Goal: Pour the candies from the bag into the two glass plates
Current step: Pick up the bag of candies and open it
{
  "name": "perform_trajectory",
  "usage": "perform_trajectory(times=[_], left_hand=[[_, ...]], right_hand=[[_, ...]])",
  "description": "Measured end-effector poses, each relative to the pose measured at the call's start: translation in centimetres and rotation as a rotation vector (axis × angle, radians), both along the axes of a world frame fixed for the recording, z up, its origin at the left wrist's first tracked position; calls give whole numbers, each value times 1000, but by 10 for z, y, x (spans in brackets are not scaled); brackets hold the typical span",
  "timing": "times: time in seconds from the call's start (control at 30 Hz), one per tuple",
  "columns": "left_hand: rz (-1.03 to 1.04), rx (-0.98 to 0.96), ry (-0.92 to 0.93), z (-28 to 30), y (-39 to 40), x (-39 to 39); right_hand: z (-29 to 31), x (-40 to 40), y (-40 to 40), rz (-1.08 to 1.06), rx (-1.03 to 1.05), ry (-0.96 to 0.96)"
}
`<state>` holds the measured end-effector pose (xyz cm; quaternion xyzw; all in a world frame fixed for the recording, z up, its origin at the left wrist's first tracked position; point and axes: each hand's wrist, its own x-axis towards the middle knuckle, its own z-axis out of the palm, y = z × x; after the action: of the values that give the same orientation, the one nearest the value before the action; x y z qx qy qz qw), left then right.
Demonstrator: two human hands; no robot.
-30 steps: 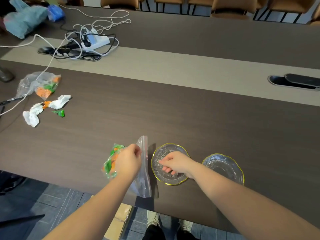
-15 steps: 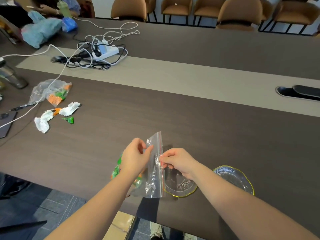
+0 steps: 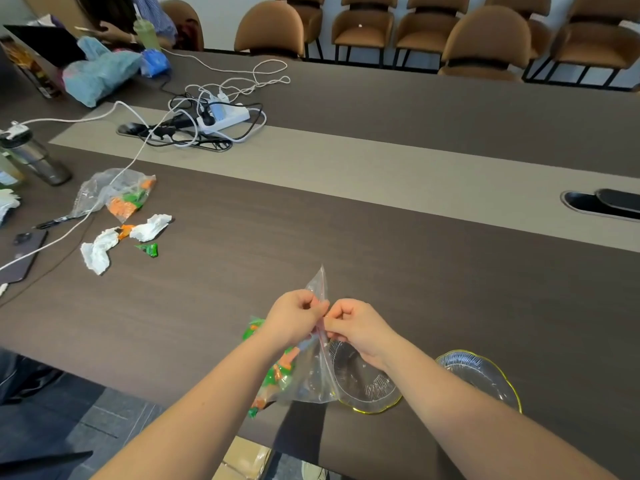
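Note:
A clear zip bag [image 3: 304, 375] with green and orange candies hangs between both hands near the table's front edge. My left hand [image 3: 294, 320] pinches one side of its red-striped top, and my right hand [image 3: 356, 327] pinches the other side. The candies sit low in the bag, below my left wrist. Two gold-rimmed glass plates rest on the table: one plate [image 3: 367, 386] directly under my right hand, partly behind the bag, the other plate [image 3: 481, 375] further right. Both plates hold nothing.
A second candy bag [image 3: 117, 195], crumpled tissues [image 3: 100, 247] and a loose green candy [image 3: 149, 250] lie at the left. A phone [image 3: 20, 254], bottle [image 3: 34, 157], power strip with cables [image 3: 221, 116] and a cable hatch [image 3: 602, 204] are on the table. Chairs line the far side.
My left hand lifted the bag off the table. My right hand left the near plate and took the bag's top edge; both hands now pinch it close together.

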<state>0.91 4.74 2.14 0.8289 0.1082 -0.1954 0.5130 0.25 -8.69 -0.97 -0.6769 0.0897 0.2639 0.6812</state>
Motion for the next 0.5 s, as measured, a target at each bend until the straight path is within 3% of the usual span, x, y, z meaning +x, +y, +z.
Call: perform_trajectory(times=[0.17,0.27,0.4,0.5], left_hand=[[-71,-120,16,4,12,3],[-125,-68,-6,3,13,6],[-132,110,-59,6,23,13],[-99,320,-106,9,46,21]], right_hand=[[11,4,-8,26,342,131],[12,6,-5,19,425,177],[6,16,-7,-85,324,210],[4,26,-26,-144,-36,130]])
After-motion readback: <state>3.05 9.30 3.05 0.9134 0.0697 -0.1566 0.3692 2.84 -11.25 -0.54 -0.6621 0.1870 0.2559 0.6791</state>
